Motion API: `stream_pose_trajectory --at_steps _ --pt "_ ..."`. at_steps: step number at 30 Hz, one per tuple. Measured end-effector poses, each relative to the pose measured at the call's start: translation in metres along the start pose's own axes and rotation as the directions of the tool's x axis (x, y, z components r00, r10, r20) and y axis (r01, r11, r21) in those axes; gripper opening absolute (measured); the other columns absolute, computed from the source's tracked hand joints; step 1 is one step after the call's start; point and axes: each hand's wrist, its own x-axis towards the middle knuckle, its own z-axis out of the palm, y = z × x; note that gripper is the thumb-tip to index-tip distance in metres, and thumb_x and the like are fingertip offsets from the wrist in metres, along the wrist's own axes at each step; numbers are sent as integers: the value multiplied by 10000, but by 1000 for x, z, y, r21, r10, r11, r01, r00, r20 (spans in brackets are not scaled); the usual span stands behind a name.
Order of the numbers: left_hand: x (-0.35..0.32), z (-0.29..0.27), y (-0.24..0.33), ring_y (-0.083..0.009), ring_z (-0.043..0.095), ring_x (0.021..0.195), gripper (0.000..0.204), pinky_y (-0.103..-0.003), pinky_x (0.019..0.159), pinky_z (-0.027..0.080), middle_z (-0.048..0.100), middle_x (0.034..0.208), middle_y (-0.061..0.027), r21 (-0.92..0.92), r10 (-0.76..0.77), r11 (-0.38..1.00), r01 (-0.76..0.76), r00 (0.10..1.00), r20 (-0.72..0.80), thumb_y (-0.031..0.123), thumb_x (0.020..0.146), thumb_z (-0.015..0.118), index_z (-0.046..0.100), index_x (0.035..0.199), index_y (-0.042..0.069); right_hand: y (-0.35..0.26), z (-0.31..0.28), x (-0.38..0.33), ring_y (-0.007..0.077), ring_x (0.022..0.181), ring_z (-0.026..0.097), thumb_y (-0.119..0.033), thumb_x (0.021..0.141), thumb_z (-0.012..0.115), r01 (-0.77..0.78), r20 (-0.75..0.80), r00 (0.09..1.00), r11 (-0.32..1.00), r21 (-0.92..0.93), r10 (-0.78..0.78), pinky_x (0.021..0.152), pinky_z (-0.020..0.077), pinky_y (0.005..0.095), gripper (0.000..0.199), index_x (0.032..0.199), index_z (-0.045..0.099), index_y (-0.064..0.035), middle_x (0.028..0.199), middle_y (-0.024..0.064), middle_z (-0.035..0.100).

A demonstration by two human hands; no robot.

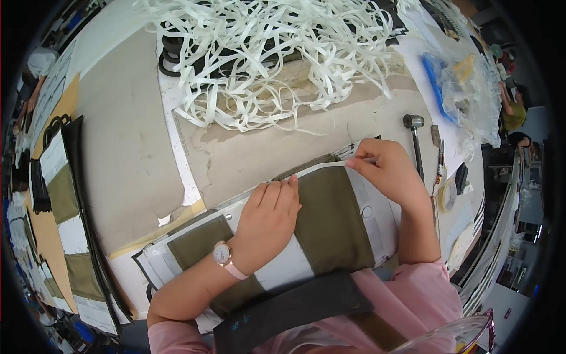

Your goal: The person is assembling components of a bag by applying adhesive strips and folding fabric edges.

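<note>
A sewn panel of olive and white fabric (331,218) lies across the table in front of me. Along its far edge runs a narrow white tape strip (321,166). My left hand (268,213) rests on the panel, palm down, its fingers stretched out to that edge beside the strip. Near the panel's far right corner, my right hand (380,168) pinches the strip between thumb and fingertips. A round snap (367,212) shows on the panel's white right end. The near edge is partly hidden by a dark strap-like piece (295,310) across my lap.
A tangled heap of white tape (277,59) covers the far side. To the right lie a hammer (415,138), a tape roll (448,194) and clear plastic bags (471,97). More olive and white panels (66,200) are stacked at the left. People stand farther off.
</note>
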Motion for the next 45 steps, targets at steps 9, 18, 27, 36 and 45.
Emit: stream_pose_trajectory --at_steps 9,18,27,36,45 --pt "3 -3 1 -251 573 956 503 -372 858 484 595 1019 -124 32 13 999 -12 1000 -14 198 861 648 579 1280 -71 29 13 13 120 587 455 -99 854 699 -9 -86 996 1000 29 11 557 400 309 170 800 604 31 625 88 546" --pt "41 -1 9 -222 527 840 503 -347 757 456 519 908 -72 -1 -61 998 62 996 59 202 851 657 577 1322 44 36 20 21 351 715 605 -212 830 719 16 -78 997 997 -79 -22 645 467 425 234 817 611 -4 756 169 637" --pt "51 28 2 -258 545 926 489 -367 834 468 548 1037 -87 -303 7 952 -40 994 -108 127 797 715 603 1266 40 46 10 7 185 610 502 -108 838 710 -114 -222 966 989 92 132 574 418 343 174 830 581 8 691 100 571" --pt "53 28 2 -247 538 907 486 -359 816 461 527 994 -79 -285 -5 958 -26 994 -106 148 804 723 612 1269 62 50 12 12 392 785 610 -117 848 657 -77 -235 970 995 -63 60 705 475 460 138 831 585 -1 809 191 637" --pt "78 20 23 -249 537 895 494 -348 796 460 521 998 -94 -190 -90 976 111 989 117 225 823 718 610 1284 84 52 12 2 374 808 618 -94 851 655 -86 -412 908 996 -20 70 710 490 446 102 869 599 -11 863 162 645"
